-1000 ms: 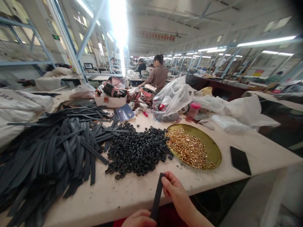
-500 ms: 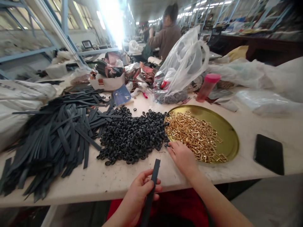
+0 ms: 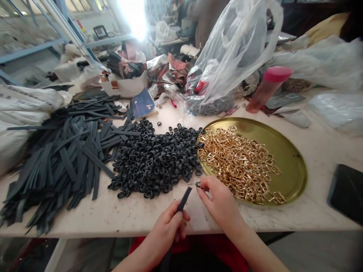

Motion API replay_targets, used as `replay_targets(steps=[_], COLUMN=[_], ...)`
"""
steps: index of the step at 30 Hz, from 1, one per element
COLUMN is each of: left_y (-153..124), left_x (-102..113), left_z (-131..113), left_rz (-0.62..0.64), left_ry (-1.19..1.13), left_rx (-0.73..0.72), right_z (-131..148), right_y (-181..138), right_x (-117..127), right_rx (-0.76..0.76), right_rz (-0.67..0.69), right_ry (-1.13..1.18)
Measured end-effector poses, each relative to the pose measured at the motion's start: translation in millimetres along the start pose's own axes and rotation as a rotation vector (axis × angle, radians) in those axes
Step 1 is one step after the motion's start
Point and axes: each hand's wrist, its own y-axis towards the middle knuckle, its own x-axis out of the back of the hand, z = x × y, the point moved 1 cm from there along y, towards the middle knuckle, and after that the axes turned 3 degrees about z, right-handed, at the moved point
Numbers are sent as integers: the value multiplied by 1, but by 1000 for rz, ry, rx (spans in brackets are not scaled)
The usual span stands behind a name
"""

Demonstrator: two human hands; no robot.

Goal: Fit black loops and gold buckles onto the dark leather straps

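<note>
Black strap [image 3: 184,198] stands just above the near table [image 3: 127,215] edge, its lower part closed inside the left hand [image 3: 167,230], fingers and thumb wrapped about it, its free end tilted up and to the right. The right hand [image 3: 218,200] meets that end, thumb and forefinger pinched tight on a small black loop [image 3: 197,184] just beside the strap's tip. Half a second ago this hand lay flat at the tray's rim and the strap stood more upright; now the hand has drawn back with the loop. Beyond the hands lies a heap of black loops [image 3: 153,162], touching the round gold tray [image 3: 295,166], which holds a pile of gold buckles [image 3: 238,162]. Left of the heap sprawl loose black strips [image 3: 62,158]; a dark phone [image 3: 346,192] lies at the right edge. Farther back sit a blue booklet [image 3: 142,102], its print too small to read, a white box [image 3: 124,87] of dark pieces, a clear plastic bag [image 3: 232,49] with dark bits in its bottom, and a pink-capped bottle [image 3: 266,88]
</note>
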Motion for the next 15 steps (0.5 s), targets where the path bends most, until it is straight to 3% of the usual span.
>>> replay_targets(steps=[4, 8, 11, 15], left_y=[-4, -10, -20, -35], left_x=[-5, -11, -14, -14], left_z=[-9, -2, 8, 16], left_rz=[-36, -21, 5, 49], left_ry=[334, 354, 260, 78], left_rx=[-172, -108, -63, -27], right_z=[-1, -1, 2, 9], right_y=[-30, -56, -67, -75], right_x=[4, 1, -5, -16], right_rx=[-293, -561, -637, -615], right_rz=[-18, -66, -25, -28], right_ry=[668, 1219, 1416, 1433])
